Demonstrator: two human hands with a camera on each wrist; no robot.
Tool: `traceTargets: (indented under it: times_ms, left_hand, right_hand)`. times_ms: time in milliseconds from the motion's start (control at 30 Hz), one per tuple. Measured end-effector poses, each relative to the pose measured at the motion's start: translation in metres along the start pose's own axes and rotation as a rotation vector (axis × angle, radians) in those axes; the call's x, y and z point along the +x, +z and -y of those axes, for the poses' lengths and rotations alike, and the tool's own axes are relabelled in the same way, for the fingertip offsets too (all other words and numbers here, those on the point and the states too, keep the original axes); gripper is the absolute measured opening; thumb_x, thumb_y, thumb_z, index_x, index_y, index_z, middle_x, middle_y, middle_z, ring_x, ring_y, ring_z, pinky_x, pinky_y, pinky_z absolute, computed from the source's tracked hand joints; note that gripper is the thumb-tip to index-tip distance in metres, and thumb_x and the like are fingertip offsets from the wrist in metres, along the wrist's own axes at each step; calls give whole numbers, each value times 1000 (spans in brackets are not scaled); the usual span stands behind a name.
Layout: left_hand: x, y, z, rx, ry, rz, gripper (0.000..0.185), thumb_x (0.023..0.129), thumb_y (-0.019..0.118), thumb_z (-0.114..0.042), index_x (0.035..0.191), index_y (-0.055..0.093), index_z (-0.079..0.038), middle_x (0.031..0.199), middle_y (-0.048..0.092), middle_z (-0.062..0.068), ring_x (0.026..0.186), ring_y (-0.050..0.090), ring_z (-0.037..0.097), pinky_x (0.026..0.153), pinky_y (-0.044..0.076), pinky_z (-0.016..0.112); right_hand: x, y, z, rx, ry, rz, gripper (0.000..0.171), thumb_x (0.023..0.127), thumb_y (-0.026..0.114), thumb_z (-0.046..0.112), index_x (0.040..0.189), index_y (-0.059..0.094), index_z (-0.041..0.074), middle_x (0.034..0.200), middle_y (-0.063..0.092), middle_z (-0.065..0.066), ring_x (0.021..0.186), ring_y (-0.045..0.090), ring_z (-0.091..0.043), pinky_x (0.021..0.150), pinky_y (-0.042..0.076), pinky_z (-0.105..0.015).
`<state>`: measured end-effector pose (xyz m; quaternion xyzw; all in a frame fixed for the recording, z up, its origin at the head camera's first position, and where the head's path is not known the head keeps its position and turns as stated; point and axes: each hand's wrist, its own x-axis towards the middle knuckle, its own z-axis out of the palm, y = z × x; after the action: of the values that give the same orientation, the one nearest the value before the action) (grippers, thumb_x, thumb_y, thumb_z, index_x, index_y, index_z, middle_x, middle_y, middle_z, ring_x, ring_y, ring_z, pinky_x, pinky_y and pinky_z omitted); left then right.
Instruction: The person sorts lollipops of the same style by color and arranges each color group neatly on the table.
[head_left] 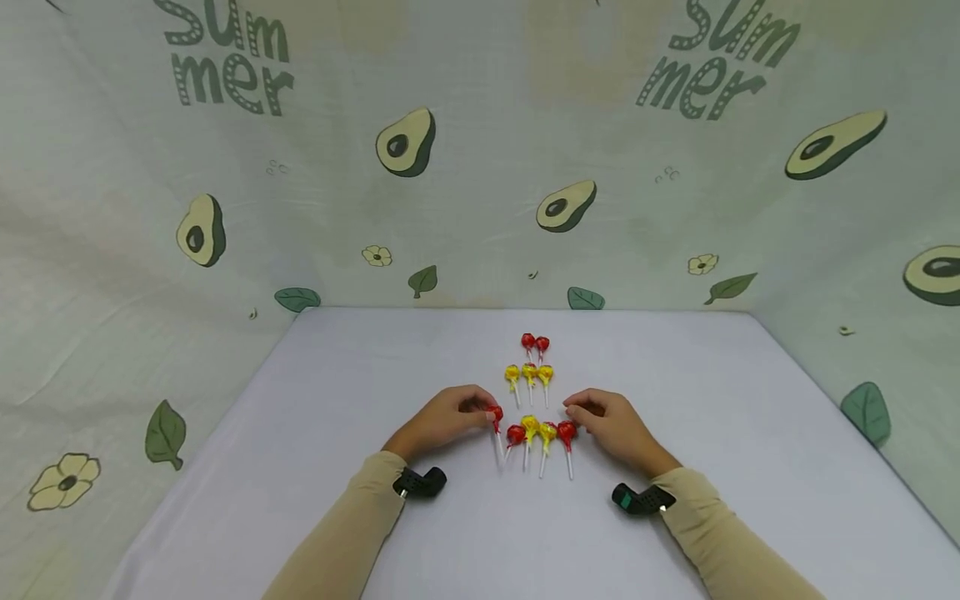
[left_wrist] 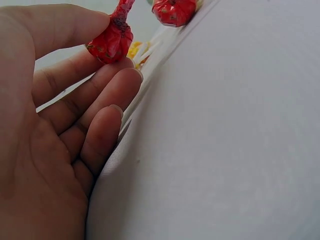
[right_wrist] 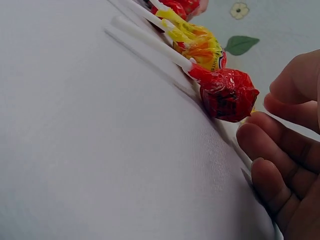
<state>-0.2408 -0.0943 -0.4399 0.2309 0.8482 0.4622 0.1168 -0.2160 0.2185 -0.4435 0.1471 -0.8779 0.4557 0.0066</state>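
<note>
My left hand (head_left: 455, 418) pinches a red-wrapped lollipop (head_left: 495, 412) by its candy end, its white stick pointing down toward me. In the left wrist view, the thumb and fingers hold the red wrapper (left_wrist: 111, 45). Just right of it a front row lies on the table: a red lollipop (head_left: 516, 434), two yellow lollipops (head_left: 547, 432) and another red lollipop (head_left: 567, 431). Beside that right-end red one is my right hand (head_left: 611, 425), fingers loosely bent and holding nothing. The right wrist view has its fingertips close by the red candy (right_wrist: 230, 95).
Behind the front row, three yellow lollipops (head_left: 529, 372) lie side by side. Farther back are two red lollipops (head_left: 542, 343). All are on a white-covered table (head_left: 360, 358), with a cloth backdrop (head_left: 480, 100) printed with avocados around its back and sides.
</note>
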Motion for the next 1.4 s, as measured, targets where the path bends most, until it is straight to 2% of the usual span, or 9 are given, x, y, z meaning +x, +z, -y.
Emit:
traceTargets:
  times_ms: [267, 500, 700, 867, 1067, 1233, 1400]
  left_hand:
    - [0, -2, 2, -18, 10, -3, 17, 95, 69, -36, 109, 69, -26, 101, 67, -8, 94, 60, 16, 85, 49, 33]
    - [1, -3, 3, -26, 8, -4, 15, 95, 70, -36, 108, 70, -28, 101, 67, -9, 94, 61, 15, 84, 50, 33]
    - [1, -4, 2, -31, 0, -12, 15, 95, 70, -36, 108, 70, -27, 101, 67, -9, 94, 60, 15, 84, 50, 34]
    - [-1, -2, 3, -38, -1, -14, 16, 95, 69, -35, 109, 70, -27, 100, 67, -9, 95, 60, 15, 86, 49, 35]
    - [-2, -1, 0, -34, -9, -14, 17, 97, 67, -35, 113, 69, -31, 107, 66, -11, 101, 58, 15, 89, 49, 35]
    - [1, -2, -6, -70, -20, -12, 19, 97, 66, -34, 116, 69, -29, 109, 66, -9, 99, 58, 18, 82, 52, 34]
    - [6, -7, -6, -143, -10, -12, 23, 99, 65, -34, 119, 69, -25, 103, 68, 0, 92, 61, 22, 75, 53, 36]
  right_hand:
    - [-5, 1, 4, -44, -25, 29, 22, 98, 67, 32, 111, 73, 15, 94, 67, 7, 87, 58, -16, 77, 48, -31]
    - [-7, 0, 6, -70, -25, 36, 19, 96, 70, 32, 110, 73, 20, 101, 67, 9, 89, 59, -15, 78, 49, -30]
    - [-6, 0, 6, -85, -71, 72, 22, 95, 71, 31, 112, 72, 18, 104, 67, 9, 91, 60, -13, 79, 49, -29]
    - [-10, -1, 5, -89, -76, 114, 25, 95, 71, 35, 113, 71, 18, 102, 66, 9, 91, 60, -13, 79, 49, -28]
    - [-14, -5, 4, -95, -133, 140, 25, 95, 71, 31, 116, 70, 17, 106, 65, 9, 94, 61, -11, 82, 50, -28]
    - [-14, -6, 1, -112, -164, 136, 25, 95, 71, 28, 117, 70, 16, 106, 65, 9, 92, 60, -10, 80, 50, -27]
    - [-12, -2, 0, -110, -155, 123, 23, 95, 71, 30, 115, 71, 18, 103, 65, 10, 89, 60, -11, 78, 50, -27]
